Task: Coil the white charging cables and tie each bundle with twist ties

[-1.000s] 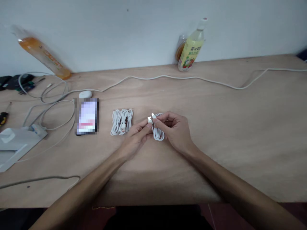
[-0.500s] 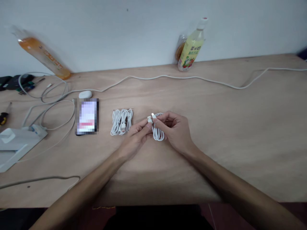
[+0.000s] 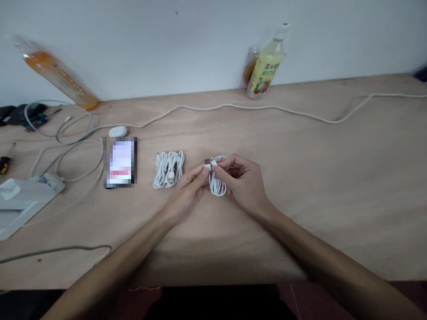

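Note:
Between my two hands is a coiled white USB cable (image 3: 217, 186), its loops hanging below my fingers just over the wooden table. My left hand (image 3: 188, 189) pinches the USB plug end between thumb and fingers. From the other side, my right hand (image 3: 246, 182) grips the cable's second plug and the top of the coil, its fingers closed. Both plug ends sit side by side, pointing away from me. To the left of my left hand lie several bundled white USB cables (image 3: 169, 169) in a row, one USB plug showing at the front.
A phone (image 3: 120, 162) and a white earbud case (image 3: 118, 132) lie to the left. A long white cord (image 3: 230, 106) crosses the back. A yellow-labelled bottle (image 3: 267, 66) and an orange drink bottle (image 3: 60, 80) stand by the wall. A white power strip (image 3: 28, 200) sits far left.
The USB plug in my left hand has turned, and the two plug ends now sit more evenly. The coil has shifted slightly left. Both hands keep their places.

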Tool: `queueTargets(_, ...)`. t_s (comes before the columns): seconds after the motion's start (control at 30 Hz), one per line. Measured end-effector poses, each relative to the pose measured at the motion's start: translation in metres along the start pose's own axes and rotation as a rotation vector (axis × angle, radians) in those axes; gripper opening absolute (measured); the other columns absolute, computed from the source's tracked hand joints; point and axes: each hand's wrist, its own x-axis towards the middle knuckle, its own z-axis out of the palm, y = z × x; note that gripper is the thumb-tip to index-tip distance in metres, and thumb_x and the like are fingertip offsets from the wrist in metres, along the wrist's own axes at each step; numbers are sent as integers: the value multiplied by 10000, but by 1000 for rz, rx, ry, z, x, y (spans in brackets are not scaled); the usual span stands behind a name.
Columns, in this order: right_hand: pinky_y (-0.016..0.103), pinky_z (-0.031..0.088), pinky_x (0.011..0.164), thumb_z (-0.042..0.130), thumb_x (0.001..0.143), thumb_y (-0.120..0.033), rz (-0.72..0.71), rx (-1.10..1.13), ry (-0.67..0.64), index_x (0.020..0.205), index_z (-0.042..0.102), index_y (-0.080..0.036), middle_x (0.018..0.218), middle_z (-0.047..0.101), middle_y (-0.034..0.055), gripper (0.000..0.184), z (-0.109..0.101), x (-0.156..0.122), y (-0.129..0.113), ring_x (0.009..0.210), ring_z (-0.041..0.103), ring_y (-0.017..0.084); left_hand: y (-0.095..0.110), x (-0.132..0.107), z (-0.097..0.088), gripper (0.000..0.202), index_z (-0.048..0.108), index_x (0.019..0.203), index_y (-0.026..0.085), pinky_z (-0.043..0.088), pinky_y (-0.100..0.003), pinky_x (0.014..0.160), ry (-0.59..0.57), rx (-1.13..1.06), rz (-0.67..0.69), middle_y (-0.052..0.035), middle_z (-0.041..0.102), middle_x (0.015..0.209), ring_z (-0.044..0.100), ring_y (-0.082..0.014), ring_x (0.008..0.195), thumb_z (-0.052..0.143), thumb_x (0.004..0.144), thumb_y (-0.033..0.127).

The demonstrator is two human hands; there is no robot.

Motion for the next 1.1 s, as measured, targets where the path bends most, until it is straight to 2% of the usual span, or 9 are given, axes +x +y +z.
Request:
queueTargets(0.17, 250, 501, 492, 879, 806, -416, -1, 29, -15, 751, 719, -230, 716, 730, -13, 251, 0, 0, 1, 552, 593, 114, 0, -1, -1, 452, 827, 1355, 187, 597, -412, 1013, 27, -19, -13, -145, 837, 1228, 756, -301, 1177, 811, 1009, 478)
queueTargets(0.57, 240, 474, 448, 891, 812, -497, 26, -8, -25, 773, 708, -232, 710, 728, -12, 324, -1, -1, -1, 519, 574, 109, -1, -1, -1, 451, 826, 1346, 182, 590, -421, 1026, 32, -35, -14, -152, 833, 1254, 752, -309, 1199, 816, 1006, 478)
queueTargets(1.1, 253, 497, 482, 884, 822, -460, 28, -1, -24, 766, 710, -235, 687, 702, -26, 290, -1, -1, -2, 524, 567, 107, 0, -1, 0, 433, 836, 1318, 184, 596, -404, 994, 35, -42, -15, -140, 838, 1202, 760, -295, 1154, 830, 995, 472)
